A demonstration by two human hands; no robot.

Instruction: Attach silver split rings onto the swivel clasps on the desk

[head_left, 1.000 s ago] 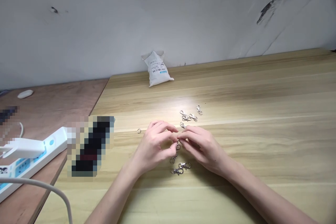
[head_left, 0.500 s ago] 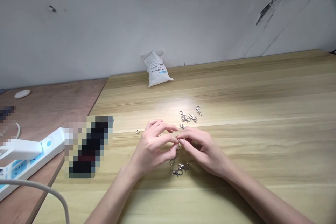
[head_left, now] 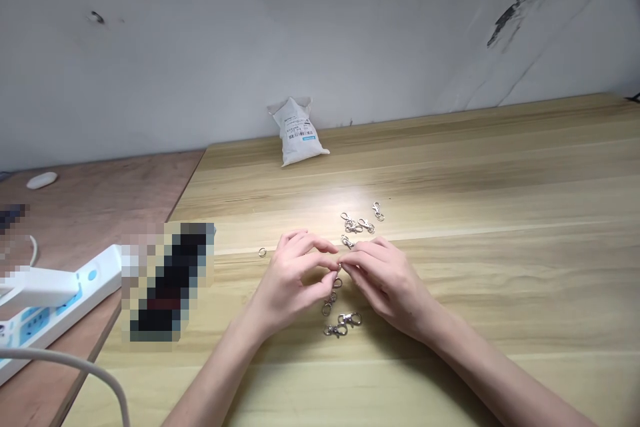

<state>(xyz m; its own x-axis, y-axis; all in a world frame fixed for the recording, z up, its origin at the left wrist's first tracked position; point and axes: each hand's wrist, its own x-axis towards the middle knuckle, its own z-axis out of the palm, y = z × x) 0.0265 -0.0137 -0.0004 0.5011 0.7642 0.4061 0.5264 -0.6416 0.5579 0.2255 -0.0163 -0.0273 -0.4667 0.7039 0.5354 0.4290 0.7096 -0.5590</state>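
Observation:
My left hand (head_left: 293,283) and my right hand (head_left: 383,277) meet fingertip to fingertip over the light wooden table (head_left: 450,167). Both pinch a small metal clasp (head_left: 336,280) that hangs down between them, a ring at its lower end. Two more clasps (head_left: 343,323) lie on the table just below my hands. Several loose clasps (head_left: 360,221) lie beyond my fingers. A single small ring (head_left: 263,252) lies left of my left hand.
A small white packet (head_left: 299,131) leans against the wall at the back. On the darker table to the left sit a white power strip (head_left: 55,293) with a plug, a grey cable (head_left: 75,363) and a blurred dark object (head_left: 167,280).
My hands stay in the same spot, fingers shifting slightly on the clasp. The view has drifted a little.

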